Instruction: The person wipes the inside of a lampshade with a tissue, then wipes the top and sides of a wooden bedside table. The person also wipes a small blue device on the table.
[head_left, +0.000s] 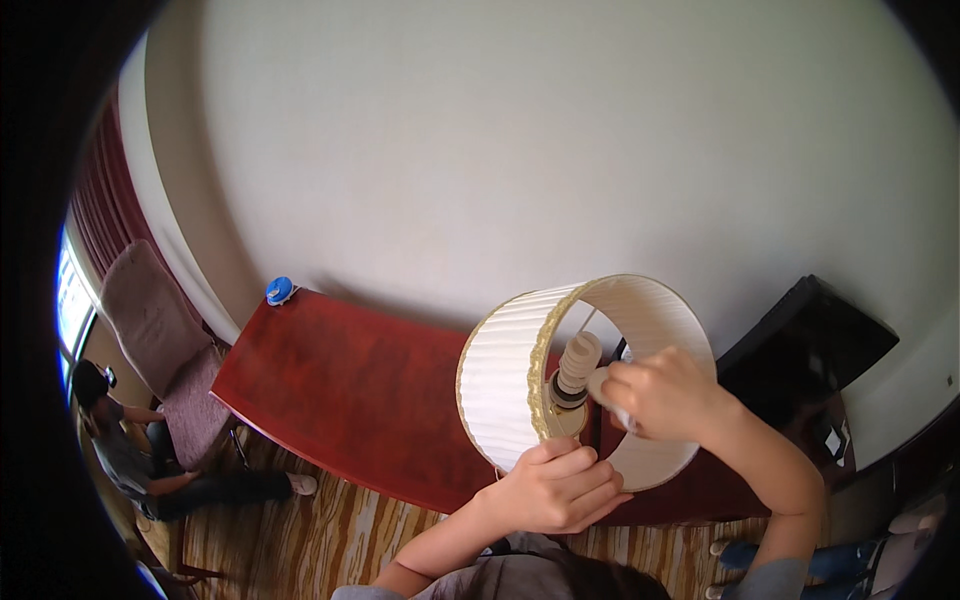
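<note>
A white pleated lampshade (501, 367) with gold braid trim stands tilted before me, its open end towards me. Inside it a spiral compact fluorescent bulb (579, 358) sits in its socket. My left hand (556, 486) grips the shade's near lower rim. Reaching into the shade, my right hand (656, 396) holds a small white pad or cloth (598, 385) close beside the bulb's base; I cannot tell whether they touch. The lamp's foot is hidden.
The lamp is over a red-brown wooden desk (352, 375) against a pale wall (480, 165). A blue round object (279, 290) lies at its far left corner. A black television (814, 345) stands right. An upholstered chair (161, 330) and a seated person (127, 450) are left; another person's legs (832, 559) show lower right.
</note>
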